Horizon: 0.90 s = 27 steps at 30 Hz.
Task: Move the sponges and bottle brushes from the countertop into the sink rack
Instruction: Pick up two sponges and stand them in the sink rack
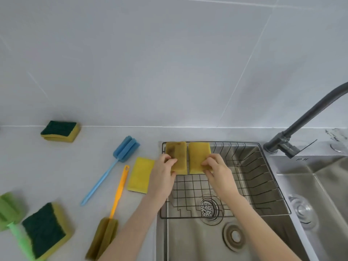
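Two yellow sponges are over the far left of the black wire sink rack [263, 178]. My left hand [164, 173] grips the stained sponge [177, 152]; my right hand [216, 171] grips the cleaner sponge [198, 153] beside it. On the countertop lie a yellow sponge [140, 175], a blue bottle brush [120, 159], an orange-handled brush [113, 200], a green brush [11, 215] and two green-topped sponges, one at the front left [45, 230], one by the wall [60, 130].
The rack spans the left steel sink basin [188, 242], whose drain shows below. A dark grey tap [293, 136] arches at the right over a second basin [323, 185]. A tiled wall backs the counter.
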Tool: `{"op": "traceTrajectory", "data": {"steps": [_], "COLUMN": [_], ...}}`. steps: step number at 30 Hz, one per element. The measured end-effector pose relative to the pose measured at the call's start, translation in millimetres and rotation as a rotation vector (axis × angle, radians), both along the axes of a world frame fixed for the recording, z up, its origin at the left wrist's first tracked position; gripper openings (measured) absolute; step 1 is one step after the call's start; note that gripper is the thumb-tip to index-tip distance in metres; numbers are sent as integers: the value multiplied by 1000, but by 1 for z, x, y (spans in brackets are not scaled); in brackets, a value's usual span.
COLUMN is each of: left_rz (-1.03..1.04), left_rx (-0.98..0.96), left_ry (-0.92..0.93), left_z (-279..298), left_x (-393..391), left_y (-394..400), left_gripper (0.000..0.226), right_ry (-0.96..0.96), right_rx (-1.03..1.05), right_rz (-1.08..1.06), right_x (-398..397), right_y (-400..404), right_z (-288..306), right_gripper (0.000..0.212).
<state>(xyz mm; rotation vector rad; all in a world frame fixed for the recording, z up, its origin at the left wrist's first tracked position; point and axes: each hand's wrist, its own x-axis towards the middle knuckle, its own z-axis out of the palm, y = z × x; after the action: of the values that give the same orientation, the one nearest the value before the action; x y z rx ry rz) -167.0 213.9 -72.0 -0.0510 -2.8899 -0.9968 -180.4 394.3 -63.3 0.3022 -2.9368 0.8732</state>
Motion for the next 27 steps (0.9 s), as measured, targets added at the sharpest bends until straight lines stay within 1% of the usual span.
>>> {"op": "traceTrajectory", "data": {"steps": [4,8,15,19,22,27], "left_rz": [-32,-51,-17,-3,-19,-57], "left_rx": [-103,-229,-495,-544,-526,-499], "left_ry": [-59,-116,-170,-152,-167,-183], "left_z": [-23,-38,-55,-59,-68,-71], "left_x": [-8,-18,-30,-29,-30,-30], "left_y": [28,39,46,47,46,45], "left_gripper": [38,35,27,24,23,30], "right_ry": [-80,-164,-199,-192,-185,-154], "right_rx": [26,34,31,39,61,148], "right_rz": [2,16,51,64,75,64], "right_x": [-8,-17,-30,-32,-31,-28], "right_y": [23,31,28,25,25,20], "right_z": [-28,-55,-84,-90,-94,-92], "right_gripper": [15,15,16,18,21,28]}}
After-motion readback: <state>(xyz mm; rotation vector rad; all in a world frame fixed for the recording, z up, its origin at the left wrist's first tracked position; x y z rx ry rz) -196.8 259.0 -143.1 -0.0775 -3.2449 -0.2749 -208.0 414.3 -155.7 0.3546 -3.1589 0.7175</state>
